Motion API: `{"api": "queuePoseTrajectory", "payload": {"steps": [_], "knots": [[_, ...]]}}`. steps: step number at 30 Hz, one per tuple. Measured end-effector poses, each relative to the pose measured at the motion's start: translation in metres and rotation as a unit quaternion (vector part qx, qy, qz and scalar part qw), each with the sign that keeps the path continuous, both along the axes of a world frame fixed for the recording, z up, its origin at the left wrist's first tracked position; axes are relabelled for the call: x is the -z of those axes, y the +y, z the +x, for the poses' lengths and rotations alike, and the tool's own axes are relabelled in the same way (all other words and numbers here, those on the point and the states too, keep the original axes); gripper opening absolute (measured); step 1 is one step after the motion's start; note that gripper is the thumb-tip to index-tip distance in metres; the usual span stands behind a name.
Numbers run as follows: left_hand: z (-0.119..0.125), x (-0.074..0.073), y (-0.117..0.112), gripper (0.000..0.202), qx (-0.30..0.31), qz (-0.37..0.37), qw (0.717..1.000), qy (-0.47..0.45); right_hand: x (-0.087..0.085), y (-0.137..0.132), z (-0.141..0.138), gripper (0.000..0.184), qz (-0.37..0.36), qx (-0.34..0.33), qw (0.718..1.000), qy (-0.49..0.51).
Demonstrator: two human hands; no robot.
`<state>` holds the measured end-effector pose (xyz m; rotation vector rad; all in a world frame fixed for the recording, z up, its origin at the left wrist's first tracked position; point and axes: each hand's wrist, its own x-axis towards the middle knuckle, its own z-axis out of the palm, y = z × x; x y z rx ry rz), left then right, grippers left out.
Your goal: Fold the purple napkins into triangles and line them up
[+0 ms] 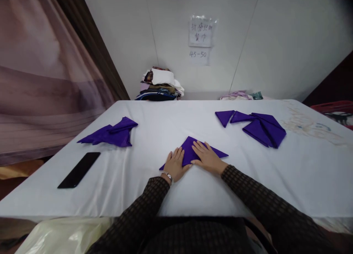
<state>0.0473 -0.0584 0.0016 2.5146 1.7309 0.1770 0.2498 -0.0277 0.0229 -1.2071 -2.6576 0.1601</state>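
A purple cloth napkin (188, 151), folded into a triangle, lies flat in front of me with its tip pointing away. My left hand (175, 165) rests flat on its left side, fingers stretched out, a bracelet at the wrist. On its right side my right hand (208, 157) presses with fingers spread. The hands cover parts of the napkin's near edge. To the left lies a loosely crumpled purple cloth (111, 133). Several folded purple pieces (264, 129) sit at the right, the smaller ones triangular.
A white cloth covers the table (165, 118). A black phone (79, 170) lies on its left side. Behind the table are a stack of folded clothes (160, 85) and more fabric (238, 95). Paper signs (201, 33) hang on the wall; a curtain (49, 74) hangs at left.
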Motion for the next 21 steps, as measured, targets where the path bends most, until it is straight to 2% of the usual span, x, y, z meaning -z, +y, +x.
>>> {"api": "queuePoseTrajectory", "payload": {"steps": [3, 7, 16, 21], "knots": [[0.0, -0.001, -0.001, 0.073, 0.001, -0.003, 1.0, -0.004, 0.004, 0.024, -0.022, 0.071, -0.024, 0.013, 1.0, -0.007], [0.001, -0.003, -0.002, 0.072, -0.005, -0.011, 1.0, -0.006, 0.013, 0.042, -0.032, 0.068, -0.044, 0.016, 0.999, -0.014], [0.002, -0.001, -0.003, 0.073, -0.014, -0.009, 1.0, -0.009, 0.023, 0.045, -0.03, 0.069, -0.029, 0.008, 0.999, -0.017], [-0.021, -0.004, -0.02, 0.073, -0.042, -0.021, 0.999, 0.006, 0.022, 0.045, -0.029, 0.071, -0.031, 0.01, 0.999, -0.02]]}}
